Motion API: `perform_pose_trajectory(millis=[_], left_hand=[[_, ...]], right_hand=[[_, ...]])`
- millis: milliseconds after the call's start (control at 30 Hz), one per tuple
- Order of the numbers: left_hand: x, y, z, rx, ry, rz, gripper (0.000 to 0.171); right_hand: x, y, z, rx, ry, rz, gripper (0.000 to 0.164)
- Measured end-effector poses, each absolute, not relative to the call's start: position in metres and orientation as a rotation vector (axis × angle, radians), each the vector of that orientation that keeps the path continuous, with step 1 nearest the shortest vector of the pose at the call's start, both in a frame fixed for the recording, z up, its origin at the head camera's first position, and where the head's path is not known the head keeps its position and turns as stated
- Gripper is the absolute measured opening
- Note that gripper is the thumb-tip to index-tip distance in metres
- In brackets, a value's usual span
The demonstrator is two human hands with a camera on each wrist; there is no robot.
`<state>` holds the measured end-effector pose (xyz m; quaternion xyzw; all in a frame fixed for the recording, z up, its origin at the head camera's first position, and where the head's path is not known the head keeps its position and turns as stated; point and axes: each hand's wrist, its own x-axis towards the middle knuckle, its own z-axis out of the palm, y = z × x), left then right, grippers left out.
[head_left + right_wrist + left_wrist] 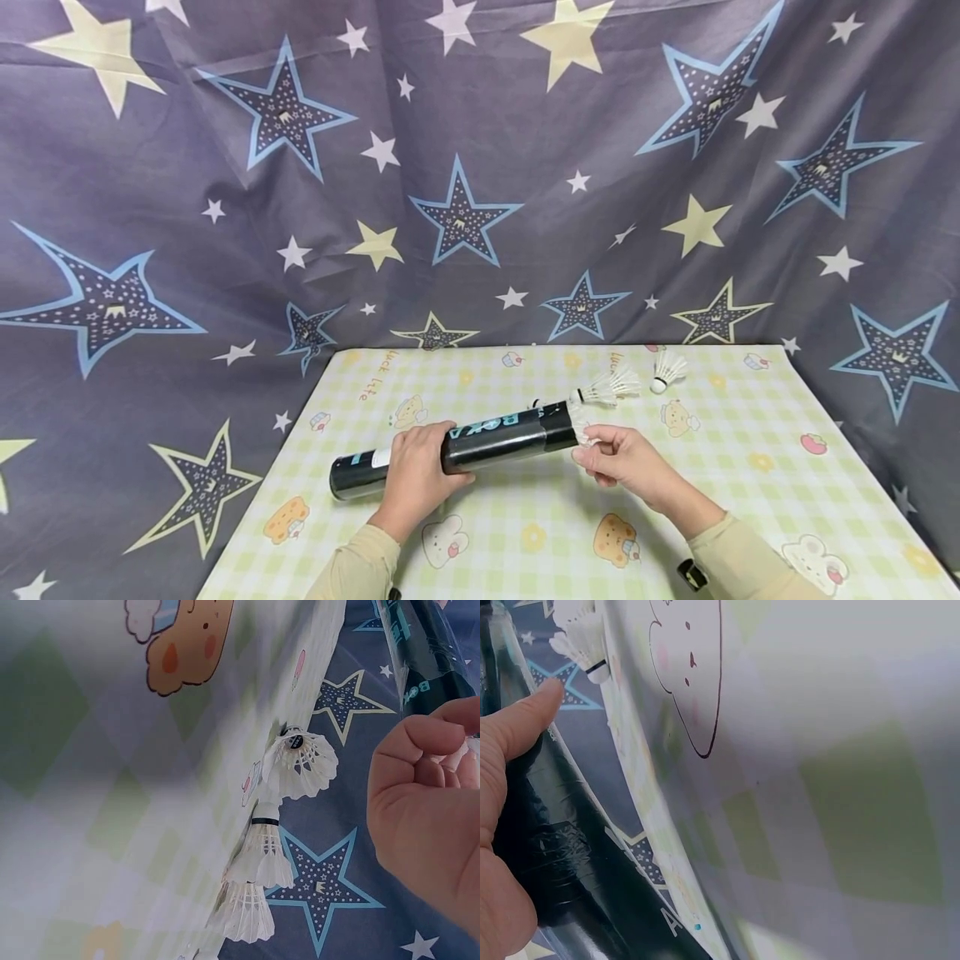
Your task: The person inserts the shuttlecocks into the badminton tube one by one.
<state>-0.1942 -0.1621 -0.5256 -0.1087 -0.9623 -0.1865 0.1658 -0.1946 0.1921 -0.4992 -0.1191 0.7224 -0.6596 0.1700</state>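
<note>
A black shuttlecock tube [495, 440] with blue lettering is held tilted above the table, its right end higher. My left hand [422, 473] grips it around the middle; the left wrist view shows the thumb and a finger along its dark side. At the tube's right end, white feathers of a shuttlecock [578, 419] stick out. My right hand [630, 467] pinches that feathered edge between thumb and forefinger, the other fingers curled. The shuttlecock's cork is hidden, apparently inside the tube. In the right wrist view the fingers [427, 742] cover most of the feathers.
Beyond the tube lie a white shuttlecock [611, 387] and another shuttlecock [667, 372] near the table's back edge. The right wrist view shows a further shuttlecock [302, 763]. A checked cloth [720, 475] covers the table; a starred curtain [510, 108] hangs behind.
</note>
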Motion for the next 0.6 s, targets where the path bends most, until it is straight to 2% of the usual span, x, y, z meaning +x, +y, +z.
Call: perform_pose_trajectory(millis=[133,200,433,600], left_hand=[[-0.194,-0.162,-0.525,-0.311,-2.736,-0.531,0.09],[-0.194,-0.162,-0.525,-0.309,-2.735,-0.526,0.09],[-0.191,-0.158,-0.525,-0.342,-2.715,-0.523,0.089],[-0.19,-0.154,-0.526,-0.391,-2.677,-0.507,0.089]], right_hand=[[-0.194,0.19,-0.498,-0.335,2.057,-1.853,0.063],[-0.193,0.19,-0.497,-0.333,2.057,-1.838,0.065],[-0.193,0.182,-0.5,-0.383,2.015,-1.793,0.041],[-0.19,0.173,-0.503,-0.408,1.976,-1.743,0.042]])
